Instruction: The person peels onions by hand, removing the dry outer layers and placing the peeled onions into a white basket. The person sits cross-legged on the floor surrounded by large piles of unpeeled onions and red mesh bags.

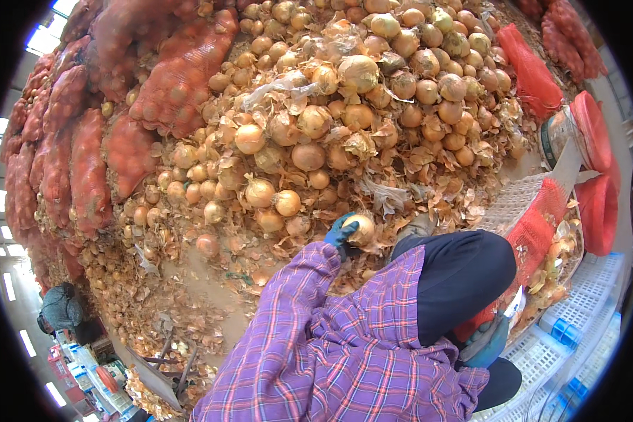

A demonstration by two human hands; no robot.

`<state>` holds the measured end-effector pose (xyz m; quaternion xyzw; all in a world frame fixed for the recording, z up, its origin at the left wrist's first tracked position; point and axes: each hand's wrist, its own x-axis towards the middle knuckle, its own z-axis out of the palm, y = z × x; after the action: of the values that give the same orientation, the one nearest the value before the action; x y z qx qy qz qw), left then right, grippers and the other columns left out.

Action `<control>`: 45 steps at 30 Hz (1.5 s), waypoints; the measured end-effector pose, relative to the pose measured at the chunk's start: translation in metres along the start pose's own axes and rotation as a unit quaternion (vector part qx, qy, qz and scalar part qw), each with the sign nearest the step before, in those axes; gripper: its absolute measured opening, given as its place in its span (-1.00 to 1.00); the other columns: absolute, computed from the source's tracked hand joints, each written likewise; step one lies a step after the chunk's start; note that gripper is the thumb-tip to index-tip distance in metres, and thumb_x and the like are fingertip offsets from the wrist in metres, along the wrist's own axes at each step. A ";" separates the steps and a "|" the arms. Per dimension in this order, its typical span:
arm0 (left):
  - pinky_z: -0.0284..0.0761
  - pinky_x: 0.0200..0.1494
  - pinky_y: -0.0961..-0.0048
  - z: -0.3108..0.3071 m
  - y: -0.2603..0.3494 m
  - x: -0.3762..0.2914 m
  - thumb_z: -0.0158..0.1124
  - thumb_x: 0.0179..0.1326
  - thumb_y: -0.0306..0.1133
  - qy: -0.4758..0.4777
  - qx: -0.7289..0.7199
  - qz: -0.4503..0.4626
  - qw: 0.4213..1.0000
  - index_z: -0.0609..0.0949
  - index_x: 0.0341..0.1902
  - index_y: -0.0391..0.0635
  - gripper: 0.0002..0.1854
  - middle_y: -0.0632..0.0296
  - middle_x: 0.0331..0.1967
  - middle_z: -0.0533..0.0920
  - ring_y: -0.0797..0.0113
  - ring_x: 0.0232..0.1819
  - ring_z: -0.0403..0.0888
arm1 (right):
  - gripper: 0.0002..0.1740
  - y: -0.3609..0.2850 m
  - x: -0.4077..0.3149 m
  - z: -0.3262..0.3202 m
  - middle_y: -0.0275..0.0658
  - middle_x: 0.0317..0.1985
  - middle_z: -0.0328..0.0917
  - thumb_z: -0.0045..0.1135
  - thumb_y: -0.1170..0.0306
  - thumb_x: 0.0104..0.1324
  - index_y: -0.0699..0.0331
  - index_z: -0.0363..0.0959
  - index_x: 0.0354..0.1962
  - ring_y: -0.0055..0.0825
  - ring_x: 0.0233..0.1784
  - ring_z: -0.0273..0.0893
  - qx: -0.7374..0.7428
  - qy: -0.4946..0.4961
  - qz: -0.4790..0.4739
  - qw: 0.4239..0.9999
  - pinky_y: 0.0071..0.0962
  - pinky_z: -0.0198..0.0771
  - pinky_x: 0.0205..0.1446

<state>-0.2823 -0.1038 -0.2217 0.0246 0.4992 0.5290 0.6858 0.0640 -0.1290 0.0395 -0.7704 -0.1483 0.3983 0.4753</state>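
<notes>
My left hand (343,232), in a blue-green glove, grips a yellow onion (360,230) low in front of the heap, its papery skin still on. My right hand (486,342), also gloved, is at the lower right beside my bent knee, closed on the handle of a knife (515,303) whose pale blade points up and away from me. Just beyond the knife lie onion scraps (551,258) by red netting (533,237). The large heap of yellow onions (308,156) rises before me, with loose dry skins among them.
Red mesh sacks of onions (174,79) are stacked at the left. Red-rimmed buckets (593,132) and white plastic crates (580,295) stand at the right. Loose skins cover much of the floor. Another person (62,307) is at the far lower left, near a wooden bench or frame (153,377).
</notes>
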 end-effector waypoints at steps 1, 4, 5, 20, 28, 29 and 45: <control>0.62 -0.06 0.00 0.029 0.035 -0.033 0.38 0.07 0.12 -0.024 -0.103 -0.038 0.994 0.45 0.23 0.15 -0.33 0.16 0.09 0.54 0.10 0.05 0.57 | -0.60 -0.001 0.003 0.001 -0.51 -0.60 0.28 -0.11 0.06 0.43 0.14 0.42 0.02 -0.73 -0.73 0.15 0.025 -0.022 0.006 0.999 -0.68 0.07 -0.71; 0.55 0.00 -0.16 0.080 0.098 -0.064 0.11 0.19 0.30 -0.136 -0.202 0.008 0.970 0.43 0.25 0.19 -0.34 0.24 0.10 0.53 0.06 0.12 0.51 | -0.58 -0.011 0.006 0.000 -0.45 -0.60 0.32 -0.12 0.06 0.45 0.19 0.39 0.03 -0.71 -0.75 0.18 0.104 -0.072 0.023 0.992 -0.67 0.09 -0.75; 0.53 0.04 -0.17 0.097 0.114 -0.067 0.12 0.18 0.29 -0.141 -0.176 0.045 0.973 0.40 0.28 0.19 -0.32 0.24 0.15 0.49 0.06 0.12 0.51 | -0.57 -0.016 0.008 0.001 -0.45 -0.59 0.32 -0.12 0.06 0.45 0.20 0.39 0.04 -0.70 -0.75 0.19 0.129 -0.085 0.031 0.988 -0.67 0.10 -0.75; 0.38 0.20 0.35 0.386 0.038 -0.120 0.50 -0.01 -0.30 -0.378 0.544 0.266 0.701 0.43 0.18 -0.19 -0.33 0.14 0.05 0.51 0.28 0.10 0.48 | -0.66 -0.039 0.014 -0.050 -0.30 -0.53 0.39 -0.05 0.06 0.41 0.17 0.34 -0.16 -0.62 -0.70 0.30 0.263 -0.065 0.102 0.957 -0.57 0.25 -0.70; 0.33 0.28 0.25 0.365 -0.010 -0.097 0.35 0.10 -0.32 -0.344 0.602 0.391 0.605 0.42 0.24 -0.27 -0.38 -0.11 0.18 0.46 0.01 0.22 0.44 | -0.58 -0.010 0.015 -0.063 -0.26 -0.49 0.51 0.01 0.07 0.40 0.27 0.38 -0.08 -0.56 -0.64 0.47 0.211 -0.163 0.048 0.963 -0.54 0.36 -0.64; 0.33 0.28 0.25 0.365 -0.011 -0.096 0.32 0.13 -0.31 -0.343 0.599 0.388 0.611 0.40 0.27 -0.26 -0.37 -0.15 0.20 0.44 -0.04 0.23 0.43 | -0.58 -0.004 0.015 -0.057 -0.22 -0.50 0.53 0.02 0.08 0.39 0.29 0.38 -0.08 -0.50 -0.63 0.51 0.177 -0.175 0.000 0.968 -0.48 0.38 -0.63; 0.29 0.27 0.11 0.387 -0.031 -0.084 0.05 0.28 -0.30 -0.388 0.622 0.455 0.506 0.46 0.21 -0.28 -0.54 -0.18 0.16 0.43 -0.11 0.21 0.39 | -0.67 0.016 0.031 -0.069 -0.06 -0.63 0.50 0.13 0.26 0.33 0.37 0.37 -0.15 -0.08 -0.62 0.52 -0.121 -0.192 -0.135 0.965 -0.25 0.39 -0.57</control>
<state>0.0194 0.0107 0.0093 0.8711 0.3047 0.2595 0.2846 0.1337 -0.1605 0.0268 -0.7041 -0.3862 0.4502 0.3904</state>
